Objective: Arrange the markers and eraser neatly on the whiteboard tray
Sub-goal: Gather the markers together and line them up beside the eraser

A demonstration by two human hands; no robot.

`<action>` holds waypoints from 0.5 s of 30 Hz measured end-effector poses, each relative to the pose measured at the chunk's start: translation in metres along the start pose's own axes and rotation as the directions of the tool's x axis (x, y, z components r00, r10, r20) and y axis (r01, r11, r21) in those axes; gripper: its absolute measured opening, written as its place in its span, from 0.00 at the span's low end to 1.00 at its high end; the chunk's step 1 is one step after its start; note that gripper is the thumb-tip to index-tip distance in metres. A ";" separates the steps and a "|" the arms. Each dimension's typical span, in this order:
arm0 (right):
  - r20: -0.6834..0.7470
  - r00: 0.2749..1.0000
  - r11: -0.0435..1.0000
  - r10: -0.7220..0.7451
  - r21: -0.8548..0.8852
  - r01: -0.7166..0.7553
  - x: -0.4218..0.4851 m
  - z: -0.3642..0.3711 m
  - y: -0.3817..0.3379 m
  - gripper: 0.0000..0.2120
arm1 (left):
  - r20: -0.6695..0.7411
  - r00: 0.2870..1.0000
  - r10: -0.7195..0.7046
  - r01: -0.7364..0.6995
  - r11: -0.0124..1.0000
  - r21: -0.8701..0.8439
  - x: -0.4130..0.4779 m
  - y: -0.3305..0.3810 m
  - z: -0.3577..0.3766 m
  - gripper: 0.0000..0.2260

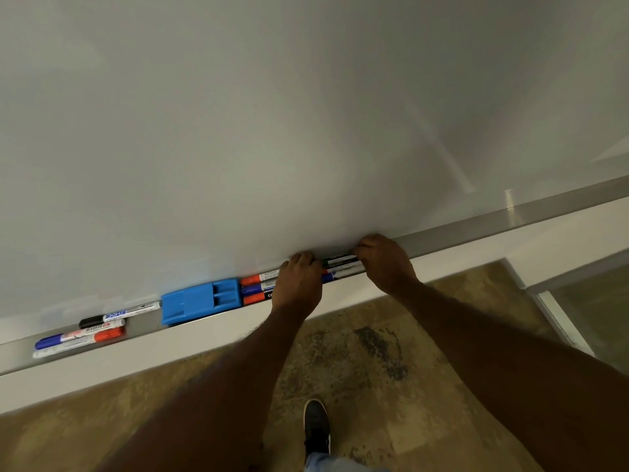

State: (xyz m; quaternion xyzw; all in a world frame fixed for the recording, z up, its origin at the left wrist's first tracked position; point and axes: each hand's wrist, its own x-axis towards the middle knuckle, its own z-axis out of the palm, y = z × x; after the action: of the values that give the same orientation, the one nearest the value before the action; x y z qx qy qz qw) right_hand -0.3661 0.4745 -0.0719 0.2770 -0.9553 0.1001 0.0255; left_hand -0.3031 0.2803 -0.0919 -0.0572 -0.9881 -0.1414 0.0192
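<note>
Markers (340,265) lie along the tray (476,233) at the foot of the whiteboard (306,114), and we have both hands on the cluster near its middle. Our left grip (297,284) lies palm down across that cluster, its fingers curled over the far side of the barrels against the board, so it has hold of them. Our right grip (384,264) sits just to the right, knuckles up, its fingers bent down onto the right-hand ends of the same markers. We cannot tell whether it pinches them or only presses on them, because the fingertips are hidden.

Between the two hands we see a green-banded barrel, a dark one and a blue-capped one, side by side and in line with the tray. Left of our left grip three more ends stick out, capped orange, blue and orange. They are packed one behind another, and their caps reach the eraser (200,301).

The eraser is blue and lies flat in the tray, filling its width. Well apart to its left, near the tray's left end, a bunch (81,333) of further markers lies at slightly differing angles, showing black, blue and orange-red parts.

Below the tray runs a pale strip of wall (170,345), then a mottled brown floor (136,420). One dark shoe (316,424) stands there between our bare forearms.
</note>
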 end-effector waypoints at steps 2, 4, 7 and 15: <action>-0.018 1.000 1.000 0.005 0.012 -0.005 0.001 -0.002 -0.005 0.10 | -0.012 1.000 0.002 -0.002 1.000 -0.005 -0.004 -0.003 -0.006 0.10; -0.032 0.999 1.000 -0.008 0.016 0.009 0.002 -0.002 -0.017 0.07 | -0.023 1.000 0.003 -0.003 1.000 -0.003 -0.009 -0.008 -0.011 0.10; -0.049 0.998 0.997 -0.034 0.063 0.038 0.004 0.001 -0.041 0.05 | -0.043 0.999 0.007 -0.006 1.000 0.008 -0.020 -0.019 -0.021 0.11; -0.086 0.990 0.975 -0.114 0.183 0.128 0.013 0.014 -0.125 0.06 | -0.110 0.989 -0.098 0.101 0.995 0.019 -0.057 -0.074 -0.054 0.10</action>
State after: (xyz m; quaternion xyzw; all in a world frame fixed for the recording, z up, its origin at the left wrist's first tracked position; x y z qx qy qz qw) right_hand -0.3102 0.3614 -0.0624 0.3317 -0.9214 0.1985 0.0409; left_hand -0.2543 0.1883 -0.0634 0.0003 -0.9889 -0.1329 0.0665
